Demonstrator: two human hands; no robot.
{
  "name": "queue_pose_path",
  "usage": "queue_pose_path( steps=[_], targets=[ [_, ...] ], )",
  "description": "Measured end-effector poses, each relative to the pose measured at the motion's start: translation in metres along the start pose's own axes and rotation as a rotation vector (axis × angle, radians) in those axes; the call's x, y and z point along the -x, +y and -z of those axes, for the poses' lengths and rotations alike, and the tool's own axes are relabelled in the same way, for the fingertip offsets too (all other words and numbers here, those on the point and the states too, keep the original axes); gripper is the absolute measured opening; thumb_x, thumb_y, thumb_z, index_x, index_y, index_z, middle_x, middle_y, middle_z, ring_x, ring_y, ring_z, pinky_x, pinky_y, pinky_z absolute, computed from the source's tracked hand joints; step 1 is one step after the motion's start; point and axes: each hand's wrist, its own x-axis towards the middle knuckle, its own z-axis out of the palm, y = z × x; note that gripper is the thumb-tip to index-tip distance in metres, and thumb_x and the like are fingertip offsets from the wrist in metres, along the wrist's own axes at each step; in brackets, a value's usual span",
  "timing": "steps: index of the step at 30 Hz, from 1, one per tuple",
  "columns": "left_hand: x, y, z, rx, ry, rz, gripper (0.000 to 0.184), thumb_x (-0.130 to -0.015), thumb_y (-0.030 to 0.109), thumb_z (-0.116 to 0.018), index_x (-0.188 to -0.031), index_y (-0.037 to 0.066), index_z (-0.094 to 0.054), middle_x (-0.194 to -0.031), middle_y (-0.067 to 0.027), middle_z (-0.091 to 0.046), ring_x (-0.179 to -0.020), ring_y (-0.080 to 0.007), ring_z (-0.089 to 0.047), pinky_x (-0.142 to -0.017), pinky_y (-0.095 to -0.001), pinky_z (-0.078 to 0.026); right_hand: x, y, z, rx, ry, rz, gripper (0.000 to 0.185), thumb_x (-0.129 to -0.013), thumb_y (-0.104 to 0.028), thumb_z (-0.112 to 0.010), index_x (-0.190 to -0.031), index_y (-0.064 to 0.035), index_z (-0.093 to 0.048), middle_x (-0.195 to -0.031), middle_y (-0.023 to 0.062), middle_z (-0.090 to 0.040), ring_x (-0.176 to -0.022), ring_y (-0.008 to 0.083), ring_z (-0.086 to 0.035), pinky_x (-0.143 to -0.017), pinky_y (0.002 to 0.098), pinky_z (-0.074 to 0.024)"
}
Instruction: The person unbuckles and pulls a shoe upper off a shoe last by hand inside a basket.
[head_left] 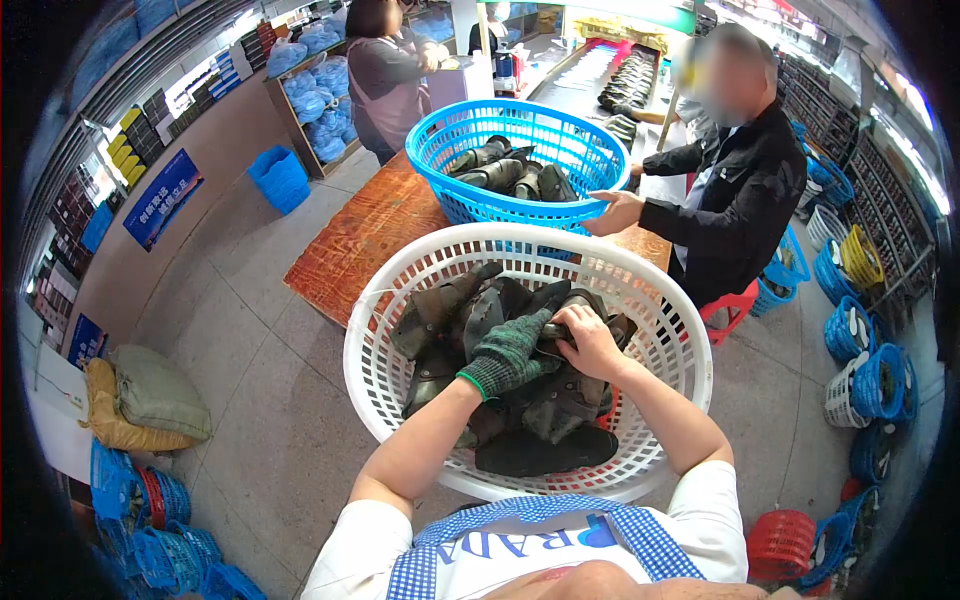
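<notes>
Directly in front of me stands a large white plastic basket, heaped with dark shoe uppers. My left hand, in a dark green knitted glove, reaches into the heap with its fingers closed round a dark shoe upper. Bare and bent at the fingers, my right hand grips the same upper from the right, close to the gloved fingertips. The fingers partly cover the piece. Below the hands, a long black piece lies along the near side of the heap.
Beyond, a blue basket of dark uppers sits on a worn wooden table. A person in a dark jacket reaches toward it; another person stands at the back. Shoes line a conveyor. Stacked baskets flank the floor, with sacks left.
</notes>
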Motion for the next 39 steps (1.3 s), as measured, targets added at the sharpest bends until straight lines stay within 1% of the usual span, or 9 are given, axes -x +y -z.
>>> queue_pose_path(
  steps=[6, 9, 12, 18, 22, 30, 33, 39],
  targets=[
    [0.0, -0.014, -0.012, -0.07, 0.052, -0.08, 0.084, -0.079, 0.044, -0.08, -0.145, 0.003, -0.047, -0.131, -0.0222, -0.061, -0.118, -0.0395, -0.061, -0.101, -0.0469, -0.048, 0.0, 0.001, -0.001, 0.006, -0.006, 0.005, 0.037, -0.079, -0.009, -0.072, -0.113, -0.0055, -0.056, -0.112, 0.0154, -0.058, -0.112, 0.0373, -0.054, -0.098, 0.0469, -0.0461],
    [0.0, -0.01, -0.011, -0.058, 0.043, -0.022, 0.084, -0.079, 0.046, -0.08, -0.144, 0.003, -0.047, -0.131, -0.0224, -0.062, -0.118, -0.0393, -0.061, -0.101, -0.0465, -0.049, 0.0, 0.001, -0.001, 0.002, -0.006, 0.008, 0.038, -0.079, -0.008, -0.073, -0.113, -0.0056, -0.056, -0.112, 0.0153, -0.058, -0.111, 0.0372, -0.055, -0.097, 0.047, -0.0463],
    [0.0, -0.007, -0.008, -0.07, 0.031, -0.009, 0.085, -0.079, 0.046, -0.08, -0.144, 0.003, -0.047, -0.131, -0.0228, -0.062, -0.118, -0.0391, -0.061, -0.101, -0.0465, -0.049, 0.0, 0.0, 0.0, 0.001, 0.0, 0.014, 0.039, -0.078, -0.008, -0.073, -0.113, -0.0056, -0.056, -0.112, 0.0152, -0.057, -0.11, 0.0371, -0.055, -0.097, 0.047, -0.0466],
    [0.0, -0.01, -0.007, -0.054, 0.02, -0.032, 0.085, -0.08, 0.046, -0.079, -0.145, 0.003, -0.046, -0.131, -0.0231, -0.061, -0.118, -0.0391, -0.061, -0.101, -0.0468, -0.049, -0.001, -0.001, 0.0, 0.003, -0.009, -0.001, 0.039, -0.078, -0.008, -0.073, -0.113, -0.0058, -0.056, -0.111, 0.0151, -0.057, -0.111, 0.0368, -0.054, -0.097, 0.0469, -0.0462],
    [-0.001, -0.006, -0.005, -0.044, -0.001, -0.007, 0.086, -0.079, 0.046, -0.079, -0.145, 0.003, -0.045, -0.131, -0.0234, -0.061, -0.118, -0.0392, -0.061, -0.101, -0.0467, -0.049, 0.0, -0.002, 0.001, 0.008, -0.008, -0.001, 0.039, -0.078, -0.009, -0.073, -0.113, -0.0057, -0.057, -0.112, 0.015, -0.057, -0.112, 0.0368, -0.054, -0.098, 0.0468, -0.0458],
    [-0.001, -0.008, -0.006, -0.002, 0.044, -0.064, 0.084, -0.08, 0.043, -0.08, -0.145, 0.004, -0.046, -0.132, -0.0236, -0.06, -0.12, -0.0396, -0.06, -0.103, -0.0464, -0.048, 0.0, -0.001, 0.0, 0.015, -0.007, 0.003, 0.038, -0.079, -0.009, -0.073, -0.114, -0.0053, -0.057, -0.112, 0.0152, -0.058, -0.112, 0.0367, -0.054, -0.099, 0.0467, -0.0458],
    [-0.001, -0.003, -0.001, 0.032, 0.018, -0.038, 0.083, -0.08, 0.042, -0.08, -0.145, 0.004, -0.046, -0.133, -0.0232, -0.06, -0.121, -0.0398, -0.059, -0.104, -0.0465, -0.047, 0.0, -0.001, 0.001, 0.018, -0.015, -0.001, 0.038, -0.079, -0.009, -0.073, -0.114, -0.0051, -0.057, -0.112, 0.0151, -0.057, -0.112, 0.0365, -0.054, -0.099, 0.0466, -0.0458],
    [0.0, -0.002, -0.001, 0.012, 0.045, -0.063, 0.083, -0.08, 0.043, -0.08, -0.145, 0.005, -0.046, -0.132, -0.0227, -0.061, -0.12, -0.0399, -0.06, -0.103, -0.0471, -0.048, 0.0, -0.002, 0.002, 0.025, -0.03, -0.016, 0.038, -0.08, -0.01, -0.073, -0.114, -0.0053, -0.057, -0.113, 0.0147, -0.057, -0.113, 0.0362, -0.054, -0.099, 0.0466, -0.0458]
  ],
)
